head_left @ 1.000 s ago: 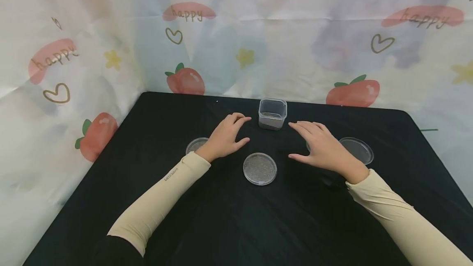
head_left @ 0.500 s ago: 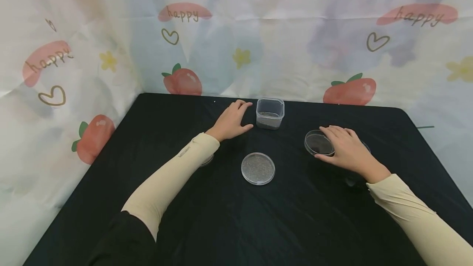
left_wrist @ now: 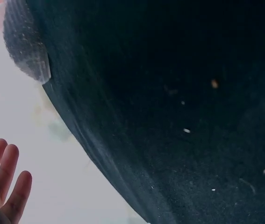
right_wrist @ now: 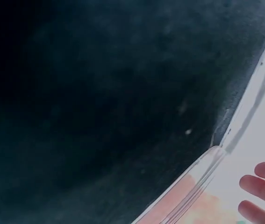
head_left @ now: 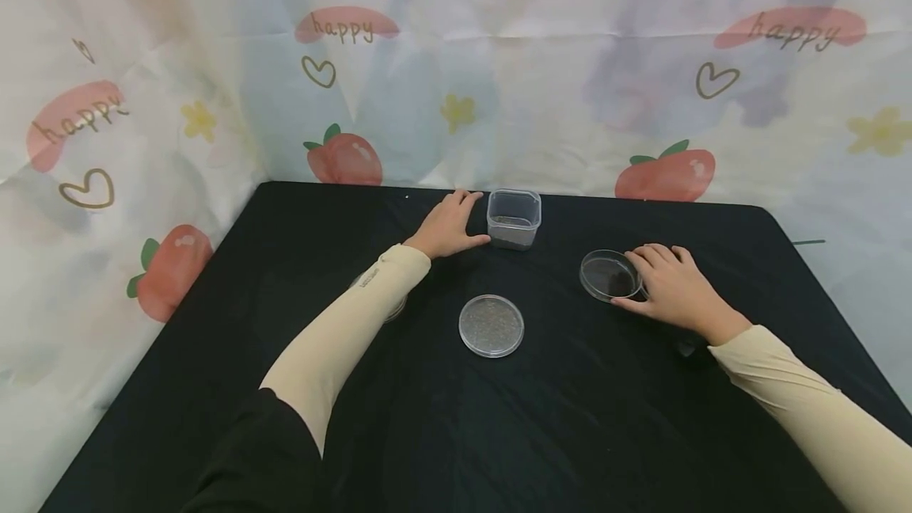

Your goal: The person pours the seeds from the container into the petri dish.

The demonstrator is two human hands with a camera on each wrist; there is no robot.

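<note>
My left hand [head_left: 447, 226] reaches to the left side of a clear plastic tub [head_left: 514, 234] with grey grains in its bottom, thumb and fingers spread around its near corner. In the left wrist view the fingers [left_wrist: 5, 173] are straight, and the grain-filled tub [left_wrist: 25, 51] shows at the upper left, apart from them. On the right, my right hand [head_left: 670, 285] is at the right edge of a clear round dish [head_left: 606, 271], its thumb by the front rim. Its fingers [right_wrist: 261, 189] look loosely extended in the right wrist view.
A round dish of grey grains [head_left: 492, 326] lies mid-table. Another clear dish [head_left: 396, 310] is mostly hidden under the left sleeve. A small dark shiny thing [head_left: 685, 347] lies below the right wrist. A printed cloth wall [head_left: 556, 117] stands behind the black table [head_left: 534, 434].
My left hand has moved up and forward to the tub's side. The right hand has shifted right, away from the middle, to the clear dish, which now shows.
</note>
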